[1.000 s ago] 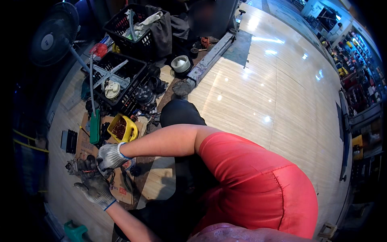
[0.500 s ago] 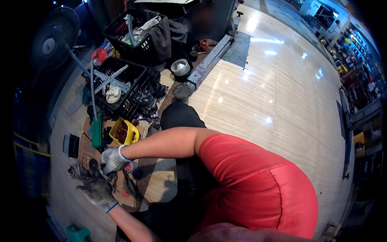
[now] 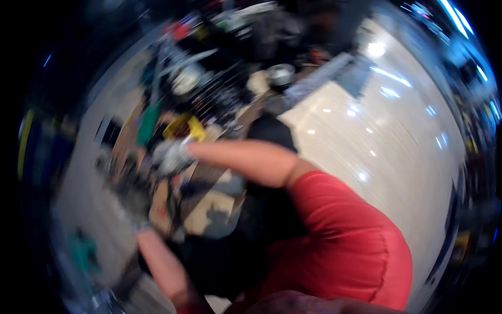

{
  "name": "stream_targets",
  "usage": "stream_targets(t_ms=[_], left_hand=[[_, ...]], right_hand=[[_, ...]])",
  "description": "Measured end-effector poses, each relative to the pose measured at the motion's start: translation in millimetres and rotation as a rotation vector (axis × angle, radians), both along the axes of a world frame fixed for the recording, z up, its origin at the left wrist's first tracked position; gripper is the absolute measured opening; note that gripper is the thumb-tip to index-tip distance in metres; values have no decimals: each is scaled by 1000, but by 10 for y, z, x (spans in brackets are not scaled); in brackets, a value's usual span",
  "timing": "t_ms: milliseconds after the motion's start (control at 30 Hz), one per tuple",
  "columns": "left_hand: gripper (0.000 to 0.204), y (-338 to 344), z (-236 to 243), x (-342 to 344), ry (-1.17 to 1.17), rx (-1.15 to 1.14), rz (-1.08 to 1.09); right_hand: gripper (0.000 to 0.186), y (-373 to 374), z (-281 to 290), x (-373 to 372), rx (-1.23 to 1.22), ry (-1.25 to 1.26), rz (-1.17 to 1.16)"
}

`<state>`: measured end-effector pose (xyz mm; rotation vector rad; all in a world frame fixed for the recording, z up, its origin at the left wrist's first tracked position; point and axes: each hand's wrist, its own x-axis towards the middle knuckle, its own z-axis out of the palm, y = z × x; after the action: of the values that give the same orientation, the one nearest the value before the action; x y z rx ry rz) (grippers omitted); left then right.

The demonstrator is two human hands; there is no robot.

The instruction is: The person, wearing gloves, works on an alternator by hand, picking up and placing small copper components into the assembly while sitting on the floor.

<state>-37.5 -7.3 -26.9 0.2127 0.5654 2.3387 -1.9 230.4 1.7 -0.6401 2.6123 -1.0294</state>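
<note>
Motion smears the picture. My right hand [image 3: 172, 157], in a whitish-grey work glove, is over the cardboard [image 3: 159, 206], just below a yellow container [image 3: 194, 128] with dark reddish contents. Lower and to the left, my left hand [image 3: 133, 199], also gloved, is near a blurred dark part [image 3: 125, 175]. The fingers of both hands are too smeared to show whether they grip anything. A green-handled tool [image 3: 149, 123] lies beyond my right hand, at the edge of the cardboard.
Dark crates with mixed parts stand farther back, a pale round piece [image 3: 185, 81] among them. Beyond my knee sits a whitish cylindrical part [image 3: 281, 75], beside a long grey beam [image 3: 321, 78]. A green object [image 3: 82, 251] is at lower left. Shiny pale floor [image 3: 381, 141] spreads right.
The whole view has swung and blurred, so the scene sits farther right and higher. Both gloved hands remain near the dark part, with my left hand apparently a little farther from it.
</note>
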Motion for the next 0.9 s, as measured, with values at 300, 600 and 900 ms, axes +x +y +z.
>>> stream_targets(t_ms=[300, 600, 900], left_hand=[[96, 341, 505, 369, 483, -508, -250], [82, 588, 368, 390, 495, -872, -198], [107, 685, 377, 358, 326, -538, 117]], right_hand=[[32, 425, 497, 189, 146, -27, -169], [35, 501, 407, 81, 130, 205, -194], [35, 298, 573, 270, -61, 179, -207]])
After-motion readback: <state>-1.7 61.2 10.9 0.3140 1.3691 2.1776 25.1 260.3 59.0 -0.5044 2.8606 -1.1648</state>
